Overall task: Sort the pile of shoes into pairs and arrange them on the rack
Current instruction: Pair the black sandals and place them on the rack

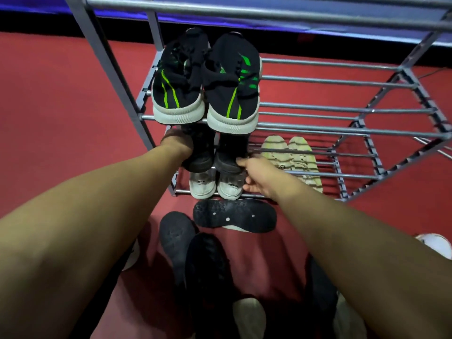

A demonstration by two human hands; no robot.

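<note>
On rack (342, 129) mid shelf, L hand (177, 145) & R hand (256, 177) grip black shoes (215, 152)

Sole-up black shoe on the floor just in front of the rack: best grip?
Take the overturned black shoe across its narrower waist, from above. It lies sole-up and crosswise, so its collar is hidden underneath; the sole's side edges are exposed, with red floor along its near edge.

Black-green pair (205, 79) upper rack (342, 106) shelf; black pair (215, 152) middle; loose shoes (234, 215) on floor.

Grey rack (342, 107) with green-striped sneakers (205, 86)
</note>
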